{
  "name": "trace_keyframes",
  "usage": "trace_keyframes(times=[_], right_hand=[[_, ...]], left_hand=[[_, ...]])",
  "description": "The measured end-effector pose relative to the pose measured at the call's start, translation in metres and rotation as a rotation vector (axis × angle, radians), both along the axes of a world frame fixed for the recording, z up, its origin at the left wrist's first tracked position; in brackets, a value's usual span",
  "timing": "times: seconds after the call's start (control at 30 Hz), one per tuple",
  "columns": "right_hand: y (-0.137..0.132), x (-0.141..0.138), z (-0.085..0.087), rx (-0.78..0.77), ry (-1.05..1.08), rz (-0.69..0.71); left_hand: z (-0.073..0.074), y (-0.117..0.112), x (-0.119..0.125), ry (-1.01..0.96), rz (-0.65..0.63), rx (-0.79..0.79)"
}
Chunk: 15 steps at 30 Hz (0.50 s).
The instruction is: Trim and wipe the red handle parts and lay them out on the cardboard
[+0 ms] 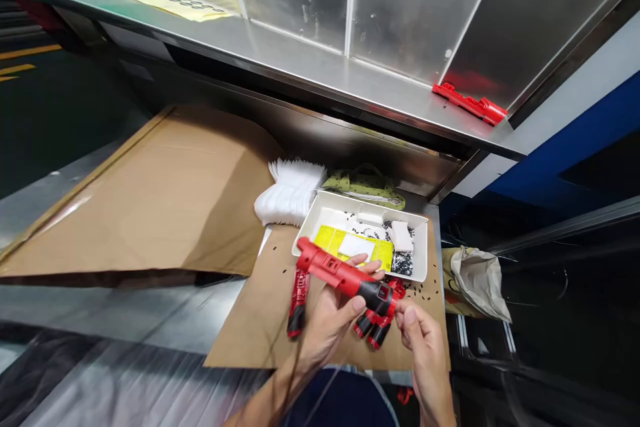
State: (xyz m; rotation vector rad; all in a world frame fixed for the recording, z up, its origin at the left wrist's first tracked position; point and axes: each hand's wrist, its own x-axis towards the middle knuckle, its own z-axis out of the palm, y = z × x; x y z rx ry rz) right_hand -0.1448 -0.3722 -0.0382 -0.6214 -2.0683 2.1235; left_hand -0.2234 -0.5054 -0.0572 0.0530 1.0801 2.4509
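A red and black plastic tool housing [345,275] lies tilted across my left hand [333,320], whose fingers are wrapped beneath it with the thumb along its near side. My right hand [423,337] is closed in a pinch against the black end of that housing. Whether a small part sits between those fingertips cannot be made out. Under and beside my hands, more red and black housings rest on the cardboard sheet: one housing [299,300] on the left, and others [379,330] partly hidden behind the held piece.
Beyond my hands stands a white tray [425,260] with yellow label sheets [325,238] and small black parts [404,264]. White foam sleeves [290,193] and a green patterned bag [365,185] are behind it. A large carton [150,193] stands left; a red shell [470,104] lies on the shelf.
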Motion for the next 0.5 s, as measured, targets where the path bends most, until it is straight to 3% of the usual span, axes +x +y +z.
trace_keyframes(times=[0.17, 0.3, 0.5], right_hand=[[0.013, -0.002, 0.013, 0.174, 0.092, -0.158], [0.016, -0.001, 0.018, 0.13, 0.171, 0.024], [0.012, -0.008, 0.016, 0.023, 0.125, 0.114]], left_hand=[[-0.013, -0.011, 0.003, 0.286, -0.051, -0.251], [-0.008, -0.02, 0.007, 0.422, -0.107, -0.42], [-0.002, -0.018, 0.01, 0.466, -0.183, -0.384]])
